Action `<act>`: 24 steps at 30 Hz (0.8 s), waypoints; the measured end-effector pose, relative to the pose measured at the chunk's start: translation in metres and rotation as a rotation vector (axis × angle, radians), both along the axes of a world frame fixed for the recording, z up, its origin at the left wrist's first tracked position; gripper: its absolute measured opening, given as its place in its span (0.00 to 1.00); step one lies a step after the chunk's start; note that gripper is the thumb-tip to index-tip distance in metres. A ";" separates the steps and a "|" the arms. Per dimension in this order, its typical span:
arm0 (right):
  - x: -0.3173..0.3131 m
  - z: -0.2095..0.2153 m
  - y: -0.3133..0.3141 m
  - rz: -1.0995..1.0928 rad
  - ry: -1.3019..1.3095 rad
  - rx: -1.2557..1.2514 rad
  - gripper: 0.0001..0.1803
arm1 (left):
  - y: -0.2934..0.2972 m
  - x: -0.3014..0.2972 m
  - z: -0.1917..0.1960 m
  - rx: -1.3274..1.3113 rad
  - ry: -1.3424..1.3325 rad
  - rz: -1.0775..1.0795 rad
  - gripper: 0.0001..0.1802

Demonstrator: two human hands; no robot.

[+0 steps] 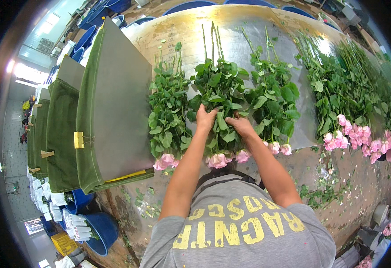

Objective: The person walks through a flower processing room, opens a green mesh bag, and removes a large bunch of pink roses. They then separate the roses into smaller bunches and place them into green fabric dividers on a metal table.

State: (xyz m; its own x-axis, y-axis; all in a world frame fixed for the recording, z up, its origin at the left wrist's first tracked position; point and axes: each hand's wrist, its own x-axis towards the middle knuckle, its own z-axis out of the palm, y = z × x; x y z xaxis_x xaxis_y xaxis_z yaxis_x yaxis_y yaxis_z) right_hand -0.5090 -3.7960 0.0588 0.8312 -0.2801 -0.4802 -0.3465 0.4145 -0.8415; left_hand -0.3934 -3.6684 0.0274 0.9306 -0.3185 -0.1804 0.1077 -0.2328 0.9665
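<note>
A leafy bunch of pink roses [215, 82] lies in front of me on the metal table [186, 33], stems pointing away and blooms at the near edge. My left hand [206, 118] is closed around its left side among the leaves. From the right, my right hand [241, 125] grips the same bunch; leaves hide some fingertips of both hands. A second bunch of pink roses [168, 107] lies just left of it. Close by on the right rests a third bunch [273, 96], its blooms partly behind my right forearm.
Upright metal panels [119, 89] draped in green cloth [86, 120] stand at the left, with a yellow clip [78, 140]. A larger pile of pink roses [347, 94] covers the right side. Blue tubs [101, 232] and fallen leaves [325, 194] are on the floor.
</note>
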 end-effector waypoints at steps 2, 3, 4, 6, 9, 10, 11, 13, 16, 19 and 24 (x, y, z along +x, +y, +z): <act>0.001 -0.004 0.001 0.067 0.023 -0.045 0.32 | -0.002 0.005 -0.007 0.028 0.195 0.093 0.20; 0.002 -0.006 0.000 0.072 0.146 -0.171 0.39 | -0.002 0.008 -0.010 -0.073 0.192 0.050 0.16; 0.002 -0.008 -0.002 0.096 0.220 -0.296 0.46 | -0.002 0.010 -0.011 -0.092 0.188 0.009 0.16; -0.001 -0.015 -0.006 0.109 -0.038 -0.049 0.45 | -0.006 0.005 -0.012 0.364 -0.012 -0.011 0.24; 0.006 -0.037 -0.007 0.106 -0.042 -0.162 0.39 | -0.013 -0.007 -0.009 0.144 -0.011 -0.014 0.40; 0.009 -0.045 -0.008 0.092 0.058 -0.106 0.35 | -0.013 -0.009 -0.008 0.107 -0.007 0.001 0.39; 0.015 -0.053 -0.010 0.073 0.098 -0.053 0.31 | -0.016 -0.009 -0.007 0.031 -0.048 -0.010 0.39; 0.021 -0.064 -0.012 0.050 0.042 -0.115 0.30 | -0.016 -0.003 -0.003 -0.314 0.018 -0.079 0.39; 0.023 -0.059 -0.016 0.100 -0.177 -0.326 0.28 | -0.008 0.011 0.010 -0.400 0.160 -0.090 0.34; 0.020 -0.030 -0.013 0.037 -0.286 -0.031 0.26 | -0.003 0.018 0.038 -0.370 0.073 -0.063 0.37; 0.006 0.018 0.011 -0.130 -0.091 -0.180 0.20 | 0.016 0.006 0.098 -0.575 -0.056 -0.108 0.38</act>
